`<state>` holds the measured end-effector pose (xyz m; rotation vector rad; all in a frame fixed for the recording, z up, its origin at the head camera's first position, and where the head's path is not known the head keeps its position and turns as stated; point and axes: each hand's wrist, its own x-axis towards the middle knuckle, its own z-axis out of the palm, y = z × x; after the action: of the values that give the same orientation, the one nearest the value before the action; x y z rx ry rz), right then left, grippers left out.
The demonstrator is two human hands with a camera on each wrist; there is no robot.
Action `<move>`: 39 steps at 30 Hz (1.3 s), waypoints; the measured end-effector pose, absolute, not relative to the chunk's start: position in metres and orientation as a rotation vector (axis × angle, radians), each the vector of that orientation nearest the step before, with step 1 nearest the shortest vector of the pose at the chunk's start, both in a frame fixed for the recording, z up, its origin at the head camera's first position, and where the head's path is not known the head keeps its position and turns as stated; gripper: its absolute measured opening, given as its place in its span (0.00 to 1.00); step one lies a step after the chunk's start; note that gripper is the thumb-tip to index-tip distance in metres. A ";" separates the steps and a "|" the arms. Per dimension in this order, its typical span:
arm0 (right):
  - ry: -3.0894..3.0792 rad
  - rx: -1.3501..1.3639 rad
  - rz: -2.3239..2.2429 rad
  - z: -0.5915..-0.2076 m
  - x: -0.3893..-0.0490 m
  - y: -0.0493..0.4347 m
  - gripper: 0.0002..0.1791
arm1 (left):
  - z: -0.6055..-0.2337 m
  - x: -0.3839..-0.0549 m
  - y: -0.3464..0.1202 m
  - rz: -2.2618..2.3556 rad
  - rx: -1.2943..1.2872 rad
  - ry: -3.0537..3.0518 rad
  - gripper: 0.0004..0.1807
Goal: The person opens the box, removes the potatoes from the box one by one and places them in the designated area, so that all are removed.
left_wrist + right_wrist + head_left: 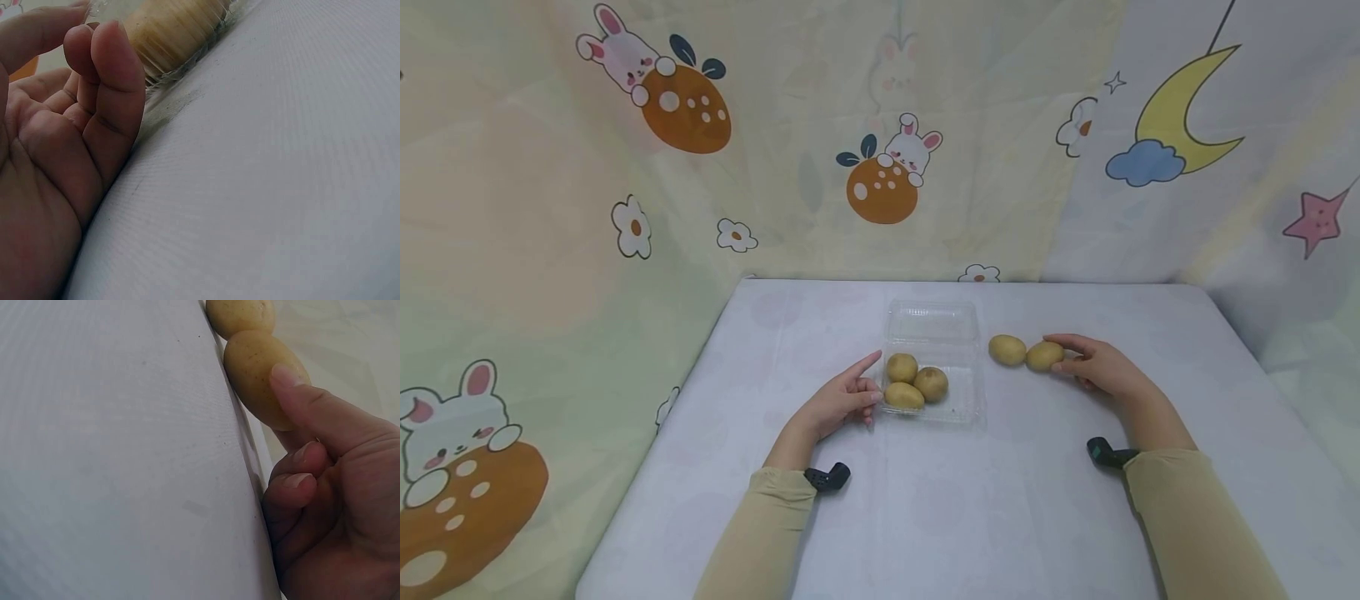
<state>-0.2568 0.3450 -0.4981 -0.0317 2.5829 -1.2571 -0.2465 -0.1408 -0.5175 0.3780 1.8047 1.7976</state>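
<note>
A clear plastic box [964, 392] with its lid [932, 321] folded back stands on the table. Inside it lie three potatoes, one at the back left [902, 367], one to the right [932, 384] and one in front [904, 396]. At the box's left edge, my left hand [842, 398] holds the rim between thumb and curled fingers, its index finger stretched along the side. My right hand [1097, 365] pinches a potato [1044, 357] between thumb and fingers. That potato touches another potato [1007, 350] to its left, both right of the box.
A white cloth covers the table [955, 508]. Behind it hangs a printed curtain [790, 167] with rabbits, flowers and a moon. Dark devices are strapped to the left wrist [828, 477] and the right wrist [1108, 454].
</note>
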 end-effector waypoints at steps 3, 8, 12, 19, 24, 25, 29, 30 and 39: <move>2.583 -0.043 -1.256 -0.498 -0.257 0.345 0.36 | -0.518 -0.247 -0.141 1.797 0.381 1.805 0.46; 2.580 -0.044 -1.247 -0.498 -0.259 0.345 0.37 | -0.519 -0.248 -0.141 1.797 0.383 1.803 0.46; 2.582 -0.033 -1.226 -0.499 -0.259 0.345 0.37 | -0.518 -0.248 -0.141 1.798 0.384 1.802 0.45; 2.593 -0.015 -1.206 -0.499 -0.259 0.344 0.37 | -0.518 -0.247 -0.141 1.803 0.391 1.797 0.46; 2.585 -0.021 -1.218 -0.499 -0.259 0.343 0.38 | -0.519 -0.247 -0.141 1.813 0.392 1.783 0.45; 2.583 -0.017 -1.221 -0.499 -0.258 0.343 0.38 | -0.519 -0.247 -0.141 1.811 0.392 1.787 0.45; 2.585 -0.013 -1.217 -0.500 -0.258 0.343 0.38 | -0.519 -0.247 -0.141 1.799 0.379 1.800 0.45; 2.587 -0.013 -1.216 -0.500 -0.258 0.343 0.38 | -0.519 -0.247 -0.141 1.796 0.377 1.803 0.45; 2.588 -0.025 -1.228 -0.500 -0.256 0.343 0.38 | -0.517 -0.246 -0.141 1.793 0.374 1.804 0.46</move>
<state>-0.2561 0.3434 -0.4995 -0.0250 2.5879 -1.2284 -0.2463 -0.1409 -0.5174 0.3741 1.8036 1.7931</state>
